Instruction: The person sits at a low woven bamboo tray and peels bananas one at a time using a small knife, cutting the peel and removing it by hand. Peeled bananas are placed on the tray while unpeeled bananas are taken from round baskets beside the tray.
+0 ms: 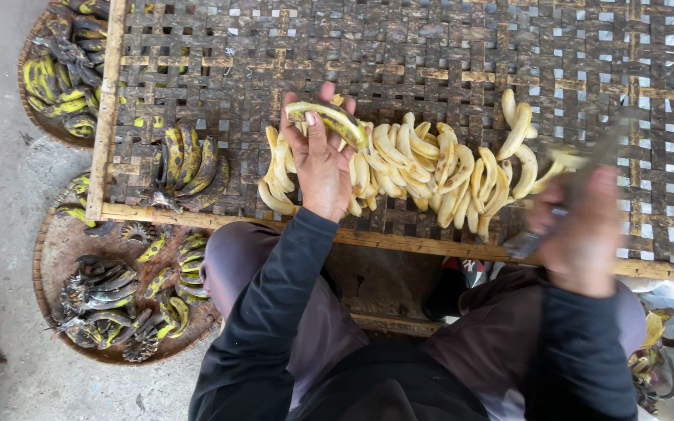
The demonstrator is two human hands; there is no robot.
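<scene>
- Woven bamboo tray [446,47], a dark lattice in a pale wooden frame, serving as counter across the upper view; gaps in the weave wide enough to snag a slim fruit end.
- Round flat baskets [56,249] at 8 and 10 o'clock on the concrete floor, heaped with black-and-yellow unpeeled bananas [107,300].
- Peeled bananas [431,168], pale, smooth and curved, piled along the tray's near edge; judged liable to roll off the frame if nudged.
- Right hand [583,234] at 4 o'clock, motion-blurred, grip wrapped round a knife [567,191]; a fast swing risks a nick.
- Left hand [321,160], grip pinching a half-peeled banana [333,121] above the pile; slippery flesh could slide free.
</scene>
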